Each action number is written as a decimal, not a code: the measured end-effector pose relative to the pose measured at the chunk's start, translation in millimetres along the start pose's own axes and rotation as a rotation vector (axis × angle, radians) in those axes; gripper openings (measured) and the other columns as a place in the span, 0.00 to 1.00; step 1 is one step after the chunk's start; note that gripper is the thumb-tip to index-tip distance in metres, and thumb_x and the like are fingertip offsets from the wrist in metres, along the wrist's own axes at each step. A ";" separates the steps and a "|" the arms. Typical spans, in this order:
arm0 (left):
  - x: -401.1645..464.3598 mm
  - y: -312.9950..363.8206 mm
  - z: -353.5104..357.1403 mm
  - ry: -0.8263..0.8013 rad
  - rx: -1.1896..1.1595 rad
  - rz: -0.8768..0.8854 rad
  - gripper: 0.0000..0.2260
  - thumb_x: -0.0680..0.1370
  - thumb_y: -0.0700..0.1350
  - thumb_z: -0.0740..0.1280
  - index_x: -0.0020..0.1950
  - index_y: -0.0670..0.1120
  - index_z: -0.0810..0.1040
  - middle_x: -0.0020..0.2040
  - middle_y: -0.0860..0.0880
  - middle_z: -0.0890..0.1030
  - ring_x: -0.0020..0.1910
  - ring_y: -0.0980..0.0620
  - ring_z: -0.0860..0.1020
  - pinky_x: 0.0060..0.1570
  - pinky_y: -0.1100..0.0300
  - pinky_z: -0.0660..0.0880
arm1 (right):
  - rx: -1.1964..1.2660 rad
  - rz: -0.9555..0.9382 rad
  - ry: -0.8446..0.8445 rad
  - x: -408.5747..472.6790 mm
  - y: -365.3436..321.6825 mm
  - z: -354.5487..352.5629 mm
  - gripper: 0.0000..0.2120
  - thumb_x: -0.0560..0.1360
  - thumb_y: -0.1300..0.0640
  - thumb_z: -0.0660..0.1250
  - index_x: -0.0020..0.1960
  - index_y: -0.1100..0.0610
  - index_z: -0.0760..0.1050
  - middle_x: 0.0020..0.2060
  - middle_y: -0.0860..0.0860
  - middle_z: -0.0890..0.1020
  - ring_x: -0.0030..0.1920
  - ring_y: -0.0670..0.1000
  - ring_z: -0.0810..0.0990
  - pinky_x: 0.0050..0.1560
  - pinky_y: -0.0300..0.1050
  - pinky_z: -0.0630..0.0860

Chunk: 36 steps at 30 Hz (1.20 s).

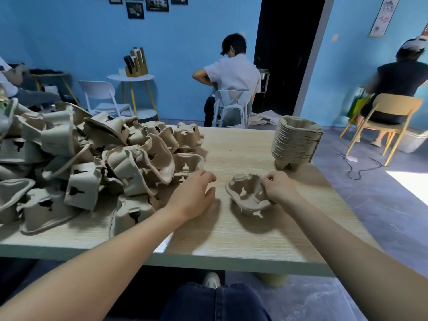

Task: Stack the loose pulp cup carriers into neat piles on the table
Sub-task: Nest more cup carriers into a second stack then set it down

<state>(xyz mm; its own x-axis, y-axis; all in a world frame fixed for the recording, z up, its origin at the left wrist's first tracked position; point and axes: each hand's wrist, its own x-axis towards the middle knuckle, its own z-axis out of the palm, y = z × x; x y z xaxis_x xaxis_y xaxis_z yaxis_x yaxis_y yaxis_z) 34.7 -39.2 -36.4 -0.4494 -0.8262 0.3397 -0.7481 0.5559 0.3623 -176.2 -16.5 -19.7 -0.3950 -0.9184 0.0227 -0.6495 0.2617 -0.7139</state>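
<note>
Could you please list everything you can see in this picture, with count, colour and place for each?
Loose beige pulp cup carriers: a big jumbled heap, too many to count, left half of the table.
Single beige pulp cup carrier: one, table centre, gripped by the right hand.
Neat stack of beige pulp carriers: one pile, far right of the table.
Light wooden table: one, foreground.
White plastic chair: one, by the blue wall.
Round white side table: one, beside that chair.
Seated people: two at the back, part of another at far left.
Left hand: at the heap's edge, holding nothing.
Right hand: pinching the single carrier's rim.
</note>
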 end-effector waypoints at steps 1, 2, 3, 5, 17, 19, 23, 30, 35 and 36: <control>2.2 3.1 -9.7 0.060 0.019 0.027 0.13 0.79 0.45 0.61 0.63 0.46 0.73 0.60 0.50 0.74 0.58 0.50 0.74 0.54 0.56 0.72 | -0.003 0.001 0.002 -1.1 -2.5 1.0 0.14 0.79 0.58 0.60 0.42 0.64 0.78 0.39 0.60 0.80 0.40 0.56 0.75 0.40 0.44 0.67; 5.0 5.3 -21.3 0.126 0.036 0.038 0.12 0.79 0.44 0.61 0.62 0.45 0.74 0.58 0.51 0.74 0.56 0.51 0.74 0.51 0.58 0.72 | -0.003 0.009 -0.001 -2.0 -4.8 2.1 0.14 0.79 0.58 0.59 0.44 0.65 0.79 0.40 0.60 0.81 0.41 0.56 0.76 0.40 0.44 0.68; 8.2 6.3 -34.4 0.189 0.053 0.031 0.12 0.79 0.42 0.61 0.61 0.45 0.75 0.57 0.51 0.74 0.54 0.52 0.74 0.49 0.59 0.70 | 0.001 0.016 -0.005 -3.0 -7.1 3.5 0.14 0.79 0.58 0.60 0.45 0.65 0.80 0.40 0.61 0.81 0.41 0.57 0.77 0.41 0.45 0.69; 15.1 2.5 -60.9 0.310 0.142 -0.021 0.12 0.77 0.41 0.61 0.60 0.44 0.75 0.56 0.50 0.75 0.54 0.50 0.73 0.50 0.57 0.71 | 0.024 0.020 -0.016 -2.4 -9.8 6.1 0.12 0.77 0.59 0.60 0.44 0.64 0.80 0.40 0.61 0.83 0.43 0.59 0.81 0.41 0.48 0.74; 29.1 -42.4 -111.7 0.153 0.452 -0.567 0.08 0.78 0.41 0.62 0.56 0.41 0.74 0.57 0.40 0.77 0.58 0.41 0.73 0.45 0.51 0.69 | 0.067 -0.036 -0.029 -2.0 -10.6 3.5 0.07 0.79 0.57 0.63 0.44 0.57 0.76 0.37 0.55 0.80 0.36 0.53 0.78 0.40 0.44 0.72; 30.1 -37.6 -116.4 0.202 0.454 -0.508 0.06 0.79 0.43 0.61 0.51 0.42 0.75 0.52 0.42 0.78 0.54 0.41 0.75 0.43 0.52 0.69 | 0.062 -0.035 -0.037 -2.3 -9.2 1.2 0.08 0.79 0.56 0.63 0.43 0.57 0.76 0.37 0.53 0.80 0.39 0.53 0.78 0.41 0.44 0.72; 33.8 -22.5 -122.5 0.355 0.267 -0.370 0.06 0.78 0.44 0.63 0.43 0.44 0.71 0.43 0.44 0.76 0.45 0.42 0.75 0.42 0.51 0.71 | 0.044 -0.014 -0.068 -9.8 -4.0 -9.4 0.14 0.77 0.54 0.65 0.33 0.55 0.74 0.32 0.52 0.79 0.39 0.55 0.78 0.43 0.50 0.75; 45.2 32.1 -77.5 0.137 -0.167 -0.226 0.15 0.79 0.45 0.63 0.34 0.47 0.63 0.34 0.50 0.69 0.34 0.52 0.67 0.37 0.57 0.64 | 0.016 -0.009 -0.055 -15.8 13.4 -17.9 0.11 0.73 0.60 0.68 0.33 0.56 0.71 0.35 0.56 0.79 0.36 0.54 0.75 0.43 0.49 0.74; 50.5 57.7 -48.7 -0.077 -0.300 -0.208 0.15 0.80 0.45 0.61 0.33 0.49 0.67 0.33 0.52 0.71 0.32 0.55 0.68 0.30 0.63 0.61 | 0.078 -0.046 -0.007 -8.4 21.6 -21.9 0.07 0.74 0.63 0.68 0.40 0.54 0.79 0.38 0.57 0.82 0.39 0.54 0.77 0.42 0.43 0.72; 50.2 59.4 -44.9 -0.104 -0.329 -0.207 0.14 0.81 0.45 0.61 0.34 0.49 0.69 0.33 0.52 0.71 0.32 0.55 0.69 0.30 0.63 0.61 | 0.090 -0.055 0.007 -6.7 22.7 -22.4 0.07 0.74 0.64 0.67 0.41 0.54 0.79 0.38 0.57 0.82 0.40 0.54 0.78 0.43 0.43 0.72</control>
<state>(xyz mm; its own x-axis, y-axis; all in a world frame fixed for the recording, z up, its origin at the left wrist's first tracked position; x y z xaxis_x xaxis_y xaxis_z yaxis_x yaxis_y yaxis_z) -10.3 -43.5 41.1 -0.3651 -0.9193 0.1470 -0.6397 0.3624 0.6779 -202.9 2.2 -20.5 -0.3655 -0.9283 0.0683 -0.6091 0.1830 -0.7717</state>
